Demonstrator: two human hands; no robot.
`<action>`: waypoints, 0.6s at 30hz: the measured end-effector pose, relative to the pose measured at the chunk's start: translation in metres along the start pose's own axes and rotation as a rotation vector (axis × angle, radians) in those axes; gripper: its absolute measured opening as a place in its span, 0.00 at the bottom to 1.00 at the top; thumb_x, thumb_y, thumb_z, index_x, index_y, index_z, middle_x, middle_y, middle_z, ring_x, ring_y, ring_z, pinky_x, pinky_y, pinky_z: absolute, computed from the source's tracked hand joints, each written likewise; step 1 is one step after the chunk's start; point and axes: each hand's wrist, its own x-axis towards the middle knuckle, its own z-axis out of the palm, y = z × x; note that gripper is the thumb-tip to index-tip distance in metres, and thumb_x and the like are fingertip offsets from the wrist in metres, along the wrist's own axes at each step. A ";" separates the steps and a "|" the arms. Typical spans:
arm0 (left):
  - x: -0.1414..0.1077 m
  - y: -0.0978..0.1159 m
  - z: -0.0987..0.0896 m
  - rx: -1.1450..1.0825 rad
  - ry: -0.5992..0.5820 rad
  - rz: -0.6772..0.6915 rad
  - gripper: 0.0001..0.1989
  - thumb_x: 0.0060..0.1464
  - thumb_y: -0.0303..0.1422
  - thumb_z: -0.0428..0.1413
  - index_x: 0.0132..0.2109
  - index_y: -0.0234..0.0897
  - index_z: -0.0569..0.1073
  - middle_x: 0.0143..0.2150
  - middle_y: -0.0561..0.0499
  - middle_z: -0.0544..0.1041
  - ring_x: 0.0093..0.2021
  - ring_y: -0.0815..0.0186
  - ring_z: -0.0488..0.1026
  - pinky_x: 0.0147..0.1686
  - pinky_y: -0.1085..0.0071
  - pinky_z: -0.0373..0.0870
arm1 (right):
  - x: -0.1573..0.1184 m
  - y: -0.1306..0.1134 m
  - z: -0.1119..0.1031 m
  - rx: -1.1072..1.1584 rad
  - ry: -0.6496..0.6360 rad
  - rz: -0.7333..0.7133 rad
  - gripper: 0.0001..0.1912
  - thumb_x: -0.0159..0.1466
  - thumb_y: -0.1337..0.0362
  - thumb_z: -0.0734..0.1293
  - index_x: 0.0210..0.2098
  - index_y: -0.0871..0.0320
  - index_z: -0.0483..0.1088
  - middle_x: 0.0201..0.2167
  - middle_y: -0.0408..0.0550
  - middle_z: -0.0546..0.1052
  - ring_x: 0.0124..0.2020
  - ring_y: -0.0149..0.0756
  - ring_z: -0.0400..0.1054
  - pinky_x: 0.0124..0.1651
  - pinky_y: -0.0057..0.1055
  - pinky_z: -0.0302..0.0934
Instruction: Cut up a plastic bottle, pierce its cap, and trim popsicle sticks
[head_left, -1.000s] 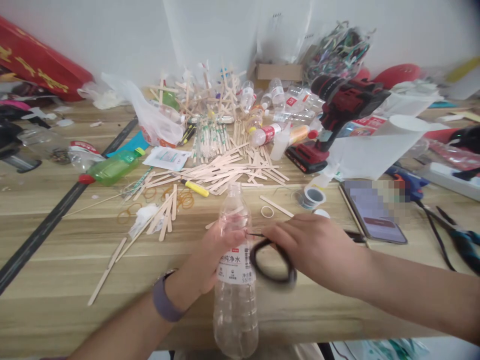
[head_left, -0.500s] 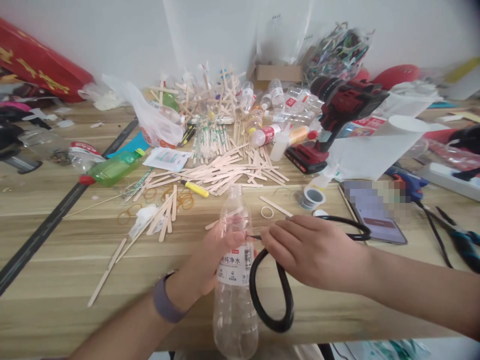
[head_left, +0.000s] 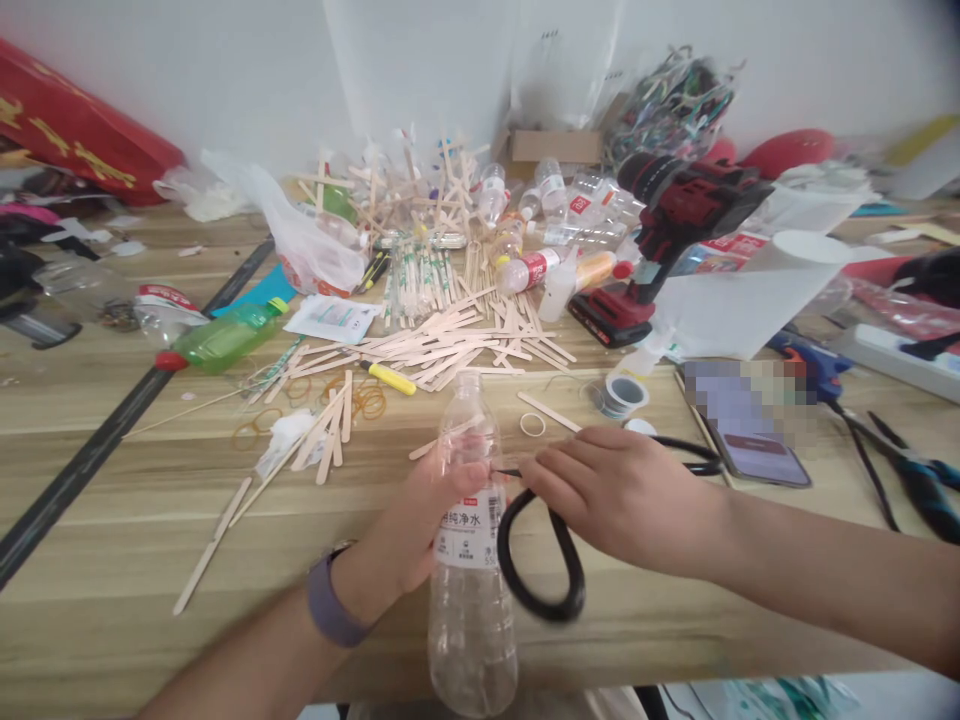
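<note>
A clear plastic water bottle (head_left: 472, 610) with a white label stands upright, uncapped, near the front of the table. My left hand (head_left: 427, 510) is closed around its upper half, the thumb lying across the front above the label. My right hand (head_left: 615, 495) grips a pair of black-handled scissors (head_left: 574, 590) near the blades, with the handle loops sticking out on both sides of the fist. The scissor tip touches the bottle's right side just above the label, beside my left thumb. Most of the blades are hidden under my right fingers.
Loose wooden sticks (head_left: 442, 345) are heaped behind the bottle, with a yellow cutter (head_left: 391, 377) beside them. A red cordless drill (head_left: 675, 240), a phone (head_left: 750, 430), a wire spool (head_left: 624, 395) and pliers (head_left: 919, 490) are on the right. A green bottle (head_left: 229, 338) lies left.
The scissor handles have swung slightly upward and turned in my right hand while the tip stays at the bottle's side. My left hand keeps its hold on the bottle.
</note>
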 end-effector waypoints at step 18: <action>-0.001 -0.001 -0.002 0.035 -0.013 0.028 0.26 0.44 0.44 0.66 0.47 0.38 0.69 0.35 0.51 0.74 0.31 0.66 0.71 0.31 0.70 0.67 | 0.010 -0.010 -0.006 0.668 -0.318 0.567 0.27 0.72 0.62 0.52 0.20 0.59 0.68 0.20 0.47 0.74 0.22 0.31 0.68 0.25 0.26 0.57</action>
